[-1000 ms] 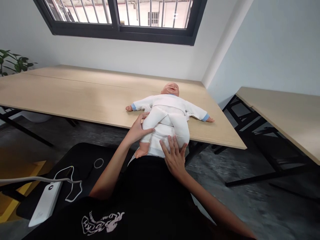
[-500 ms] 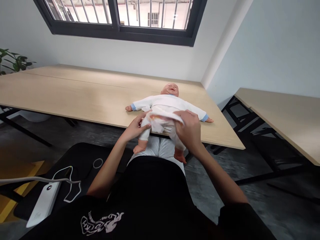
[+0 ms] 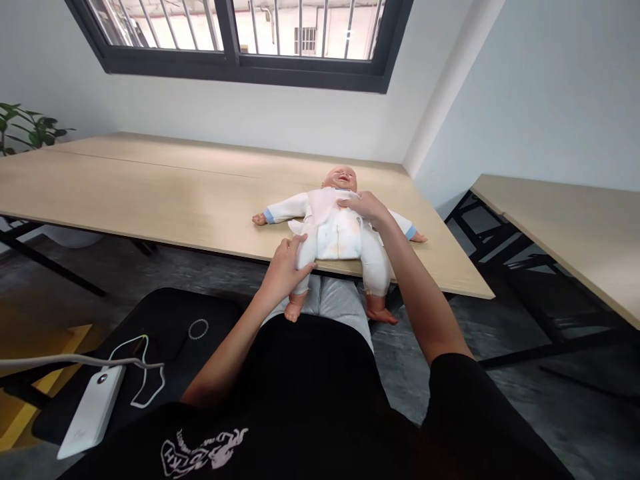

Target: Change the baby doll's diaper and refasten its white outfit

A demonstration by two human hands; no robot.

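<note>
A baby doll (image 3: 377, 267) lies on its back on the table (image 3: 175, 193), head toward the wall, lower legs past the front edge. It wears a white top with blue cuffs. Between its legs a white diaper (image 3: 340, 241) with faint coloured marks reaches up over the belly. A pale pinkish panel (image 3: 323, 202) spreads across the torso. My left hand (image 3: 287, 267) is wrapped round the doll's thigh on the left, thumb over the top. At the chest, my right hand (image 3: 365, 204) pinches the diaper's upper edge; part of that edge is hidden beneath the hand.
At lower left a black chair (image 3: 165, 313) holds a white power bank (image 3: 93, 413), its cable and a beaded bracelet (image 3: 199, 329). A second table (image 3: 565, 220) stands to the right. A barred window (image 3: 235, 63) is in the wall ahead; a plant (image 3: 35, 127) is far left.
My right hand has moved up and away from me to the doll's chest, bringing the diaper front flat over the belly. My left hand has shifted slightly right, and the doll's legs have moved right.
</note>
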